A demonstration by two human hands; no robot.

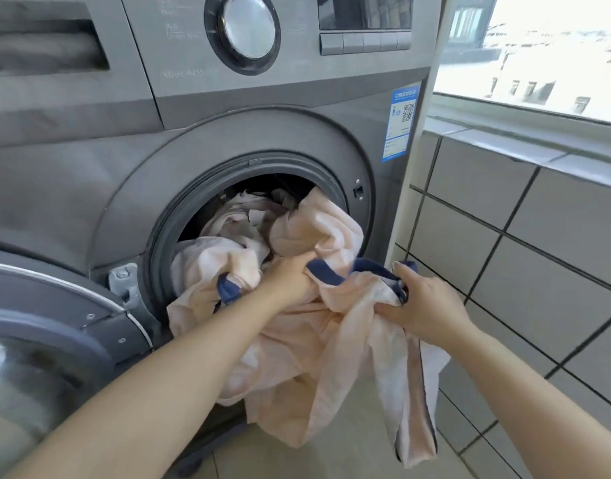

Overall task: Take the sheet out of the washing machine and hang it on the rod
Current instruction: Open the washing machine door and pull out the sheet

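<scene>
The pale pink sheet, edged in dark blue, is seen spilling half out of the open drum of the grey washing machine toward the floor. Its bunched fabric is clutched by the left hand at the drum's mouth, while its blue-trimmed edge is gripped by the right hand farther right, near the tiled wall. The machine's door is swung open at the near left.

Both forearms are bare from the frame edge down to the hands, with no sleeve showing. The left hand and right hand wear nothing visible.
</scene>
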